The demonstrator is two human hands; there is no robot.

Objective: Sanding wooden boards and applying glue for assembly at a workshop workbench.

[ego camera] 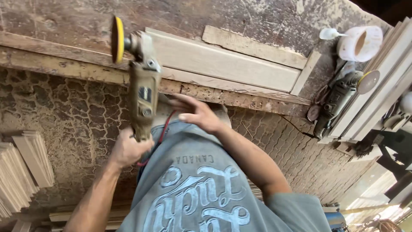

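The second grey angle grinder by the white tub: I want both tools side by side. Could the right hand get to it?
Probably yes. The right hand is empty, and no obstacle lies between it and the second grey angle grinder on the workbench edge.

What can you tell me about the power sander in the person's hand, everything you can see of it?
The sander is an angle-grinder-style tool with a dusty olive-brown body and a grey metal head. A round yellow-edged disc sits edge-on at its top left. It is held raised above the wooden workbench, body roughly upright. The left hand grips its lower end, where a red cord leaves it. The right hand is open beside it, not touching. Whether the disc is spinning cannot be told.
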